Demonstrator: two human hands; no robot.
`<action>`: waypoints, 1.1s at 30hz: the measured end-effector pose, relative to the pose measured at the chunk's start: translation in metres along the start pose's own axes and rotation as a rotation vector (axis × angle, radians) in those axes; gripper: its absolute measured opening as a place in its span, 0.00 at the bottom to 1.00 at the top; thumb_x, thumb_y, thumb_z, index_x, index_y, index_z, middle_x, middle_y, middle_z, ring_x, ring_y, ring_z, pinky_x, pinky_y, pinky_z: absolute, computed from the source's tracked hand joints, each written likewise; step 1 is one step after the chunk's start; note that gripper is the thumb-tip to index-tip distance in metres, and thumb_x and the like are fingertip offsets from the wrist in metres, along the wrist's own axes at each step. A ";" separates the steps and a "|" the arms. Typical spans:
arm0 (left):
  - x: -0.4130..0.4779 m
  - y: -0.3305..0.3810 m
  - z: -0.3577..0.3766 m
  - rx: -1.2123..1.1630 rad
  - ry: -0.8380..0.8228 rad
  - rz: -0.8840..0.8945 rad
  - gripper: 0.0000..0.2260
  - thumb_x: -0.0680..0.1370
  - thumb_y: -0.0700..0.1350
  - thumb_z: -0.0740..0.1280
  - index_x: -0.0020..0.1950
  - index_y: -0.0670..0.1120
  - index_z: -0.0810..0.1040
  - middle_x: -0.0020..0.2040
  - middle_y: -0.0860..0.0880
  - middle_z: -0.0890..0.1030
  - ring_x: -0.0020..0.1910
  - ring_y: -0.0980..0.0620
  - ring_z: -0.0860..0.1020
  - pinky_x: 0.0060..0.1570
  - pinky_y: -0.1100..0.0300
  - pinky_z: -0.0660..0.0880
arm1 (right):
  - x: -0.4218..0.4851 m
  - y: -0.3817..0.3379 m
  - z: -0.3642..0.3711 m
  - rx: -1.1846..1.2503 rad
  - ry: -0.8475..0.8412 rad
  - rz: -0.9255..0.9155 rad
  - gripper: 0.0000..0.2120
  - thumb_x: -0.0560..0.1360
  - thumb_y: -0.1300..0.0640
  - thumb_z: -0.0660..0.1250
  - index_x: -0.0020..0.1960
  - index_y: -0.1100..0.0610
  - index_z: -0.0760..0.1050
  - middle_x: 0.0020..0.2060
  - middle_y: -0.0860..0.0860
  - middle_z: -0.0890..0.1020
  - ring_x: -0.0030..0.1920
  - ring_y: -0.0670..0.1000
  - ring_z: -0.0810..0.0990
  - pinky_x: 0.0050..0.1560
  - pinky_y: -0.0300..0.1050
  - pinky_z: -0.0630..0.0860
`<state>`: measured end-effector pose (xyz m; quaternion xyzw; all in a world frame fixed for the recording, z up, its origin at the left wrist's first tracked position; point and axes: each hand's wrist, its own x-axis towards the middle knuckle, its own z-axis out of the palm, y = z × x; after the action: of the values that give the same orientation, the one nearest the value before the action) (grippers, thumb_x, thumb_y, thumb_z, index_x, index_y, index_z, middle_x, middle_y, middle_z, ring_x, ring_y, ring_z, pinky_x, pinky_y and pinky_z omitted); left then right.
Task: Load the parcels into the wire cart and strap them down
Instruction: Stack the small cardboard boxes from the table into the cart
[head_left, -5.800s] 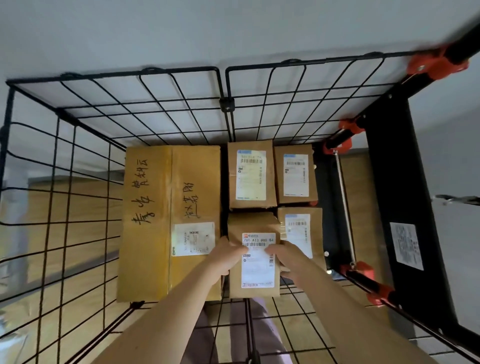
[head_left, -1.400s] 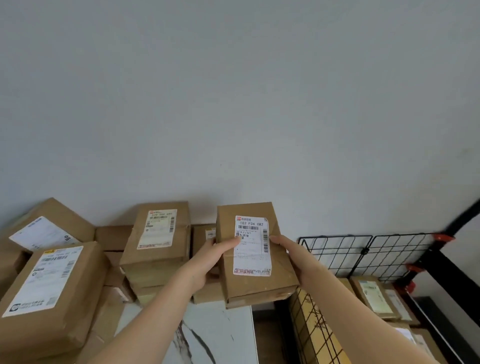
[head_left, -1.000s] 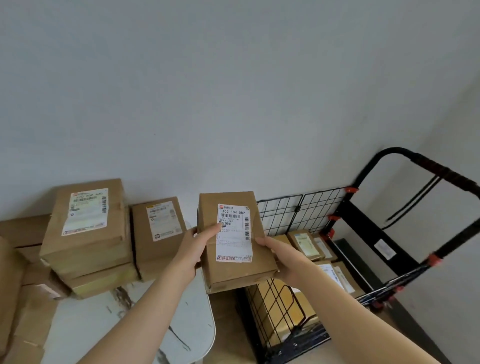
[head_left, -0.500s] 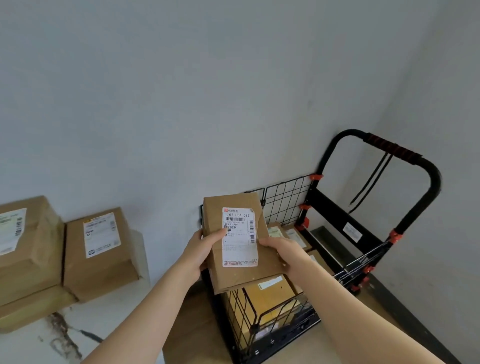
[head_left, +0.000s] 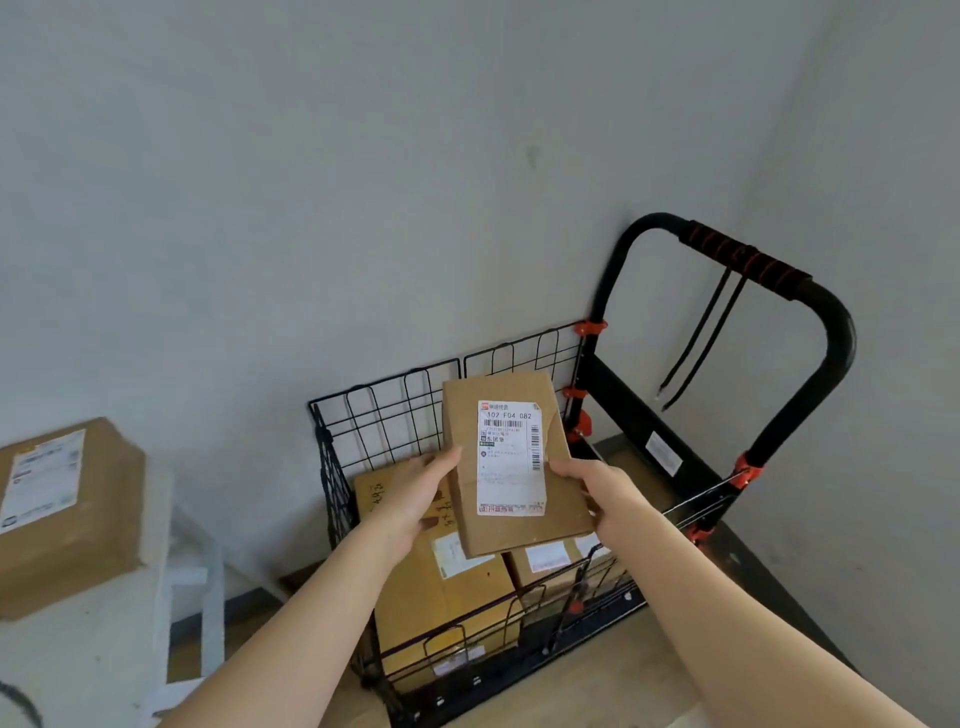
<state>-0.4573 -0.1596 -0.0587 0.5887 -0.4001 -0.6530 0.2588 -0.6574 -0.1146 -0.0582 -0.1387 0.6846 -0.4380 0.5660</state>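
Observation:
I hold a brown parcel (head_left: 511, 493) with a white shipping label above the wire cart (head_left: 395, 410). My left hand (head_left: 415, 493) grips its left edge and my right hand (head_left: 597, 493) grips its right edge. Inside the cart lies a large yellow-brown box (head_left: 441, 597) with handwriting, partly hidden by the held parcel. Smaller labelled parcels (head_left: 545, 564) lie to its right. Thin black straps (head_left: 701, 338) hang from the cart's black handle (head_left: 737, 254).
A white table (head_left: 78, 654) at the left carries another brown parcel (head_left: 67, 509). The cart stands in a corner between two grey walls, on a wooden floor (head_left: 597, 680). Red clips (head_left: 589, 328) join the wire panels to the frame.
I have turned right from the parcel pile on the table toward the cart, carrying the parcel in both hands. It now hangs over the cart's open top.

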 end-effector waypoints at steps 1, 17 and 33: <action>0.004 0.000 0.006 0.008 0.007 -0.009 0.24 0.74 0.58 0.67 0.67 0.50 0.70 0.63 0.50 0.73 0.65 0.47 0.70 0.67 0.44 0.66 | 0.007 -0.002 -0.004 0.010 0.002 0.018 0.13 0.71 0.57 0.73 0.53 0.58 0.74 0.45 0.56 0.80 0.46 0.56 0.79 0.46 0.51 0.78; 0.127 0.029 0.052 0.313 -0.069 0.014 0.24 0.78 0.54 0.63 0.73 0.48 0.65 0.70 0.50 0.69 0.65 0.50 0.70 0.66 0.51 0.67 | 0.139 -0.042 -0.032 -0.028 0.093 0.107 0.16 0.74 0.54 0.69 0.62 0.53 0.75 0.50 0.55 0.83 0.51 0.58 0.81 0.54 0.56 0.78; 0.293 0.008 0.145 0.718 0.003 -0.059 0.27 0.78 0.48 0.64 0.75 0.49 0.59 0.73 0.46 0.65 0.69 0.47 0.67 0.67 0.54 0.66 | 0.352 -0.042 -0.089 -0.356 0.083 0.216 0.23 0.76 0.53 0.67 0.69 0.54 0.68 0.60 0.56 0.77 0.59 0.59 0.76 0.63 0.60 0.72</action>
<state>-0.6507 -0.3695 -0.2190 0.6544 -0.5863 -0.4773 0.0173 -0.8630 -0.3409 -0.2582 -0.1441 0.7848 -0.2524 0.5474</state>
